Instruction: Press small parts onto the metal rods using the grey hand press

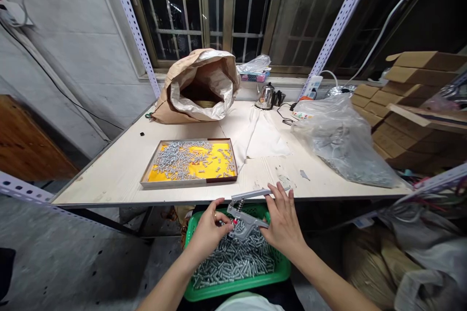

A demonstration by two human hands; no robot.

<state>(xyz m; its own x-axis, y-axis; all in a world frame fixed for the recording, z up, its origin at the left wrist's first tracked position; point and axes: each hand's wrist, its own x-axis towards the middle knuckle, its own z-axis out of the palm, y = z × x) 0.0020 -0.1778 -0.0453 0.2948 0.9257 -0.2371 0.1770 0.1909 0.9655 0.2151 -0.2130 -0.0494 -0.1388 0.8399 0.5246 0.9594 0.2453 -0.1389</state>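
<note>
My right hand [282,216] is around the spread handles of a grey metal lever tool [248,223], its fingers on the upper handle and its thumb by the lower one. A spring stands between the handles, and a small red spot [235,221] shows near the tool's head. At that head my left hand [211,228] is closed in a pinch, index finger raised. What its fingertips hold is too small to make out. Under both hands a green plastic basket [239,285] contains many small silvery screw-like metal parts [233,257].
On the table [116,170] a shallow box [175,184] holds similar parts on yellow lining. Behind it lies an open paper sack [164,104]. A clear plastic bag [335,131] and stacked cardboard boxes [404,126] occupy the right side; a kettle [266,97] stands by the window.
</note>
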